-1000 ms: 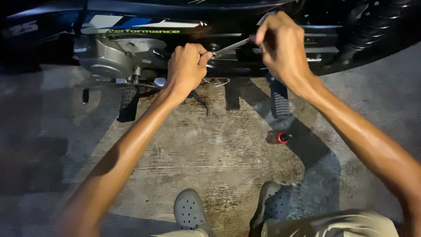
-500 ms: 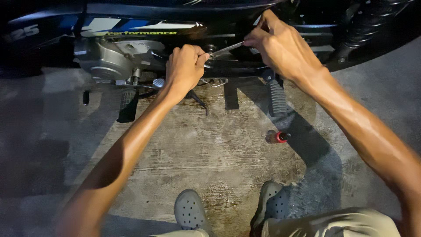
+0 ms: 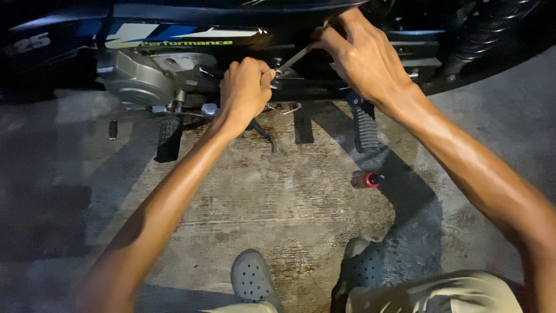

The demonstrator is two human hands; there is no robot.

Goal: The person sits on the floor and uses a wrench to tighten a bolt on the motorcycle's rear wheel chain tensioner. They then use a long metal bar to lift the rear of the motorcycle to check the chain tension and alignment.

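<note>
Left hand [image 3: 246, 87] clenched at the slim grey metal wrench [image 3: 294, 58] head, right hand [image 3: 365, 55] gripping its handle: better turn steadily, head seated squarely

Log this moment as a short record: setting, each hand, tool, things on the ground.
setting: motorcycle parked on concrete floor
left hand: closed fist at the lower end of a wrench, beside the engine case
right hand: grips the wrench's upper end
wrench: slim metal bar, slanting up to the right
ground: small red object near a footpeg
feet: grey clogs
</note>
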